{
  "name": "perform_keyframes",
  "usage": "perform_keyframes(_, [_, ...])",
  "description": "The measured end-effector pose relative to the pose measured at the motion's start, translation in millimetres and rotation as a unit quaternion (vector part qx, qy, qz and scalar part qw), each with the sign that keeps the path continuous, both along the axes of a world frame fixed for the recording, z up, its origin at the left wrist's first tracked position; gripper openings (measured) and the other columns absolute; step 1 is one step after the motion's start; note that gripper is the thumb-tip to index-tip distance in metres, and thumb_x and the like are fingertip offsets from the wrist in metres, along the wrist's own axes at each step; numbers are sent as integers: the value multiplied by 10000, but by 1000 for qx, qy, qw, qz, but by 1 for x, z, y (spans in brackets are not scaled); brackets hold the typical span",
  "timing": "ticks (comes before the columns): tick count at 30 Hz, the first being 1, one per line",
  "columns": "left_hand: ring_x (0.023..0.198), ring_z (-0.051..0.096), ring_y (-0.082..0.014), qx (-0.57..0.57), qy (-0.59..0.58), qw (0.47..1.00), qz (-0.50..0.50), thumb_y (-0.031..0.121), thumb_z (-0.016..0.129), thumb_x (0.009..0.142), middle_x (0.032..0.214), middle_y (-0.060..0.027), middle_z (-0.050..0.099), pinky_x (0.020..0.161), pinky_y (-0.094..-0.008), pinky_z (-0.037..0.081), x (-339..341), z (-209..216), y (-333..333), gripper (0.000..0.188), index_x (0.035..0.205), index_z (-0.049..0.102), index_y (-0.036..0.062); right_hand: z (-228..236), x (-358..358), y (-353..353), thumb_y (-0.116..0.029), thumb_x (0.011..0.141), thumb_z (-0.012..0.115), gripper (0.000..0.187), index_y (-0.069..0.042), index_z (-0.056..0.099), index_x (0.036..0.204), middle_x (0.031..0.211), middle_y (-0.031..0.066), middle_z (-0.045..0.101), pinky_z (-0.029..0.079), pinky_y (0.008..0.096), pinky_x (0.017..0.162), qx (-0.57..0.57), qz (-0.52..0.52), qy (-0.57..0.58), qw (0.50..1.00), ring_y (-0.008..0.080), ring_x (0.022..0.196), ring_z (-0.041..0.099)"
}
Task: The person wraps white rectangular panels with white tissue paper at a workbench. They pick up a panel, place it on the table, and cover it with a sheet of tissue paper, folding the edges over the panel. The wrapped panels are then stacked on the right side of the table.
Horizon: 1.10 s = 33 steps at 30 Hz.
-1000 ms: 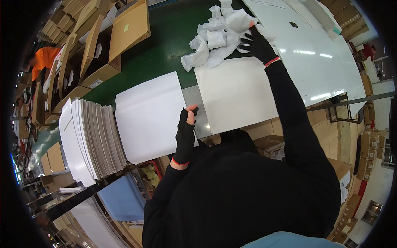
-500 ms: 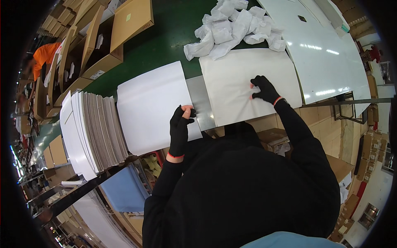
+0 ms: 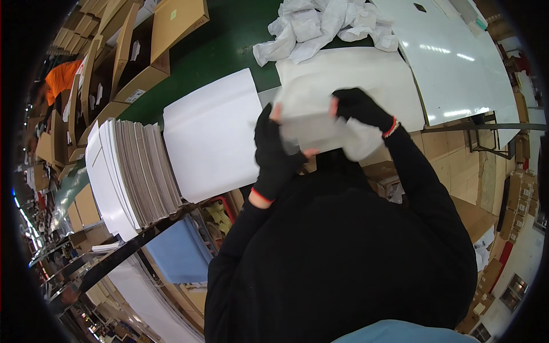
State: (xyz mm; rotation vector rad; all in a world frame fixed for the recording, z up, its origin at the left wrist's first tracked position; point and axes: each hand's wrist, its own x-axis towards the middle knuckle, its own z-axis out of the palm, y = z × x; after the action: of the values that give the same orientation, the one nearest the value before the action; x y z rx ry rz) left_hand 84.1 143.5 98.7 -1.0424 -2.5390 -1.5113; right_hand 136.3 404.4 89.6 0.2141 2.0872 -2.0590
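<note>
My right hand (image 3: 361, 108), in a black fingertip-less glove, is closed on a sheet of white paper (image 3: 363, 143). The sheet is lifted and curled, blurred by motion, above the off-white paper (image 3: 394, 80) on the right of the table. At the lifted sheet's left side is my left hand (image 3: 277, 147), gloved alike. Its fingers and thumb are spread apart, and whether they touch the sheet I cannot tell. To the left of this hand, a smooth white sheet or pile of sheets (image 3: 211, 134) lies flat.
Crumpled white paper-wrapped bundles (image 3: 326, 26) lie on the green table (image 3: 223, 48) beyond. A tall stack of sheets (image 3: 137, 171) stands at the left, open cardboard boxes (image 3: 137, 63) behind it. A glossy white board (image 3: 457, 74) extends at the right. A person in orange (image 3: 62, 77) is far left.
My right hand has closed on a sheet and lifted it, shifting slightly left. My left hand has moved right from the white sheet's edge, and its fingers have spread.
</note>
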Motion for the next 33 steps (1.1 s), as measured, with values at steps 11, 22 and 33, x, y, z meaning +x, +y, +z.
perform_keyframes(11, [748,568,-114,154,-115,964,182,83,574,874,870,-51,623,651,-273,467,-111,-83,-107,193,1044,575,-10,-102,66,18,-163,634,778,251,-84,623,815,790,61,546,463,342,719,389,-94,98,911,241,795,566])
perform_keyframes(22, [959,552,-167,191,-151,945,220,143,577,905,1063,-85,582,832,-293,455,-62,-31,-102,322,1181,516,-10,-54,-9,5,-200,940,567,183,-24,598,977,937,11,622,460,308,838,63,-231,130,962,118,904,564])
perform_keyframes(33, [1018,561,-214,122,76,971,191,67,724,752,1084,-82,575,885,-328,448,-83,21,-132,428,1142,553,18,23,-76,-162,-222,946,580,259,-1,642,1067,949,28,671,474,268,800,-65,89,125,986,97,863,592])
